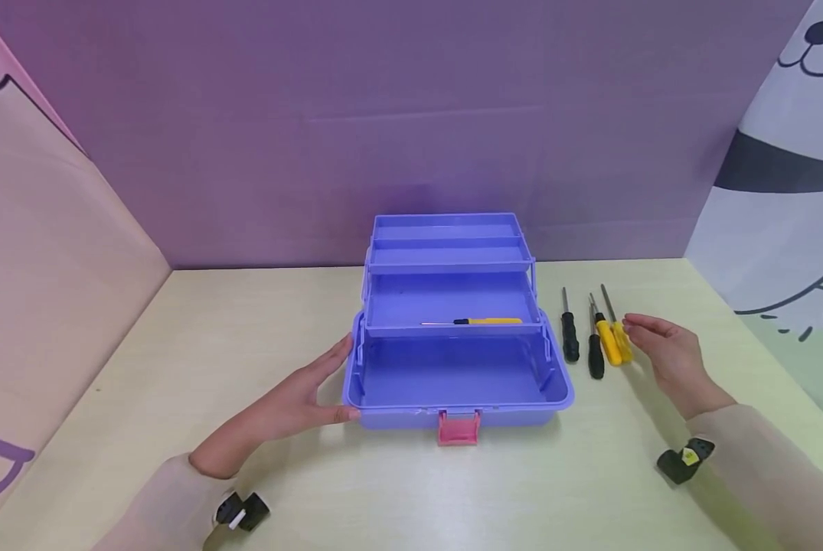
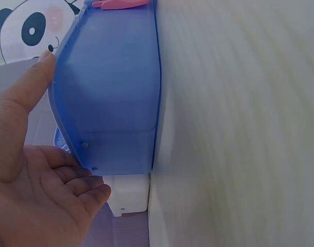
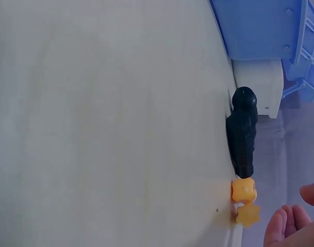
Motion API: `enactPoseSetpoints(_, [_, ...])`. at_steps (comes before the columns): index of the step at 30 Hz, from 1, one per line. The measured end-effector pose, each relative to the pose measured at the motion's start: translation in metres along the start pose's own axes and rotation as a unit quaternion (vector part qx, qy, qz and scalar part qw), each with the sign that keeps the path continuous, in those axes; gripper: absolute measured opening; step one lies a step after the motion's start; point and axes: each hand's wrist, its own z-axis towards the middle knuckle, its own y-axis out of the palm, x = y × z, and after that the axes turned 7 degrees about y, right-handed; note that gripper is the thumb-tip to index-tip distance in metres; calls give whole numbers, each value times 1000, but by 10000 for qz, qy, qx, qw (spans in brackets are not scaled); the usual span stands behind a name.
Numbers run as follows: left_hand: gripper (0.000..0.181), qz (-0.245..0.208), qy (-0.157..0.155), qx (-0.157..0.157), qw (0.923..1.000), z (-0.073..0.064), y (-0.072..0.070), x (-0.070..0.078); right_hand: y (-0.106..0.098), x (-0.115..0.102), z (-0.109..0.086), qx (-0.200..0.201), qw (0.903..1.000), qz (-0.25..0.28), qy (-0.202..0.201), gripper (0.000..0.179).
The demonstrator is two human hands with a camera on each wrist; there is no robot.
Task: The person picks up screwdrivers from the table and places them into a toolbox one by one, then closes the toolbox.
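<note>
A blue-purple toolbox point(image 1: 452, 419) with a pink latch point(image 1: 458, 428) stands with its tiers spread. My left hand point(image 1: 297, 398) rests on its left side, the straight thumb at the rim and the other fingers near the back corner. A yellow-and-black screwdriver point(image 1: 490, 321) lies on the middle tray. To the right of the toolbox lie a black screwdriver point(image 1: 569, 337), a second black one point(image 1: 596, 357), a yellow one with a black collar point(image 1: 608, 342) and an all-yellow-handled screwdriver point(image 1: 621, 343). My right hand point(image 1: 669, 360) hovers beside that last handle, thumb and fingers apart in the right wrist view.
A purple backdrop point(image 1: 452, 115) rises behind the pale table point(image 1: 246, 321). Printed side panels stand to the left and right, the right one point(image 1: 797, 229) showing a cartoon panda. A white part point(image 2: 128, 193) shows behind the toolbox in the left wrist view.
</note>
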Motion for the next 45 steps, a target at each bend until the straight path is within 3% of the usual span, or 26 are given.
enactPoseSetpoints(7, [95,27,-12,-10,10000,1,0,0,3,2,1,327,9990,-272,125,9])
enactPoseSetpoints(14, [95,-5,36,0,10000,1,1,-2,10,4,2,578,9855,-1587,164,48])
enactPoseSetpoints(19, [95,-20,-17,-3,10000,-2,1,0,16,5,0,754,9764,-1992,346,50])
enactPoseSetpoints(30, [95,-2,45,7,10000,0,1,-4,18,7,1,990,9694,-2180,550,49])
enactPoseSetpoints(39, [95,-82,-4,-31,10000,1,0,-2,14,6,2,691,9626,-2478,850,55])
enactPoseSetpoints(45, [95,-70,-25,-31,10000,1,0,-1,13,6,3,756,9561,-2663,966,52])
